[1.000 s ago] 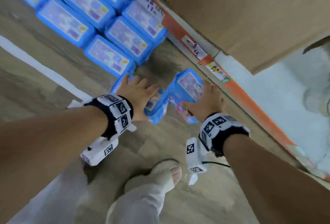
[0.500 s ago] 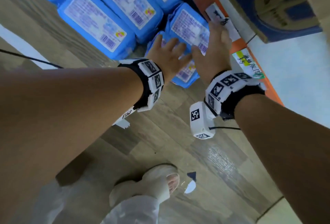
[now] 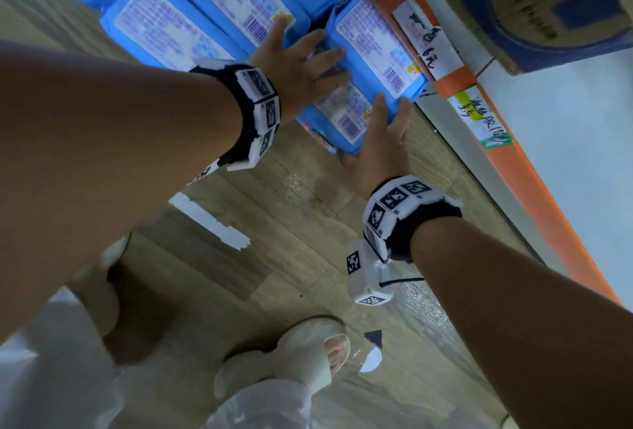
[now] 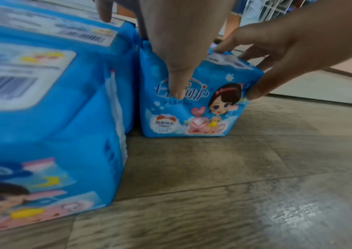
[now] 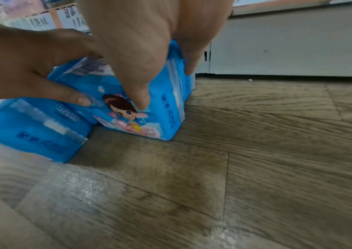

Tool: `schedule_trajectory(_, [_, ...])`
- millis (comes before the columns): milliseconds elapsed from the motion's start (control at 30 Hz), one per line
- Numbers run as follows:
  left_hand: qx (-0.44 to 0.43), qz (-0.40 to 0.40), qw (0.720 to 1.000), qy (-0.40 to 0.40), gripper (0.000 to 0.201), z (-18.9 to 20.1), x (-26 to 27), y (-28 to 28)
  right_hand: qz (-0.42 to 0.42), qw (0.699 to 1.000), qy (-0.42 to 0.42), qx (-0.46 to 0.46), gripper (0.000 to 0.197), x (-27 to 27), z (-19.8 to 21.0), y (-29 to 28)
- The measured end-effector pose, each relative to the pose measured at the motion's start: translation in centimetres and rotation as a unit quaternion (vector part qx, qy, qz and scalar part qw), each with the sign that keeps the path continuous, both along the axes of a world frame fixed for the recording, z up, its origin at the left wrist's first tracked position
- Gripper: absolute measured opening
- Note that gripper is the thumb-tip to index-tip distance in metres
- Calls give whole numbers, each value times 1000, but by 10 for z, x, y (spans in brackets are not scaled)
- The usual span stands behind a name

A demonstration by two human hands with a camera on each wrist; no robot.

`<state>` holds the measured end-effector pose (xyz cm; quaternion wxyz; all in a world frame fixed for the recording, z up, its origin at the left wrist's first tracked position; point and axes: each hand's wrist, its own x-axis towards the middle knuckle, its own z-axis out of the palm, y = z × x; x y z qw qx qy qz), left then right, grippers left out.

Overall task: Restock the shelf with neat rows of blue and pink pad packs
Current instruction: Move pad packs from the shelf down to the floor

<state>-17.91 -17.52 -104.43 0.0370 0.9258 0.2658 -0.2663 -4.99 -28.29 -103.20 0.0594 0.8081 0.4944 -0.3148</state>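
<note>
A blue pad pack (image 3: pixel 346 120) with a cartoon girl on its front (image 4: pixel 192 114) (image 5: pixel 128 121) stands on the wooden floor at the foot of the shelf. A second blue pack (image 3: pixel 373 41) lies against its far side. My left hand (image 3: pixel 308 62) reaches over the top, its thumb (image 4: pixel 177 84) pressed on the front face. My right hand (image 3: pixel 380 134) grips the near right end, with the thumb (image 5: pixel 136 97) on the front and the fingers (image 5: pixel 188 64) round the side. The pack's far side is hidden.
Several more blue packs (image 3: pixel 164 28) lie in rows on the floor to the left, close against the held one (image 4: pixel 43 101). The shelf's orange edge with price labels (image 3: pixel 428 38) runs along the right, with a cardboard box (image 3: pixel 548 0) on it. My sandalled foot (image 3: pixel 308 360) is below.
Both hands have brought two separate packs together and up against the floor rows by the shelf. My right hand has slid from the pack's top to its near end.
</note>
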Motion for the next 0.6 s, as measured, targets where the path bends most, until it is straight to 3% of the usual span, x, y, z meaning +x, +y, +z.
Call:
schedule_trajectory(200, [-83,86,993,-3,58,16,12,-7,6,999,21,-31,94,9,13,5])
schedule_trajectory(267, [-92,79,993,4,56,30,9,-10,-4,999,38,-24,89,8,27,2])
schedule_trajectory(367, [-144,112,983,12,58,62,-11,-27,-126,986,106,9,69,-11,63,-11])
schedule_trajectory(467, [-284,278,917,-23,43,111,-52,-61,-251,951,176,33,45,-39,117,-28])
schedule_trajectory(600, [-381,460,801,-39,26,190,-116,-112,-327,920,213,-29,42,-83,198,-67])
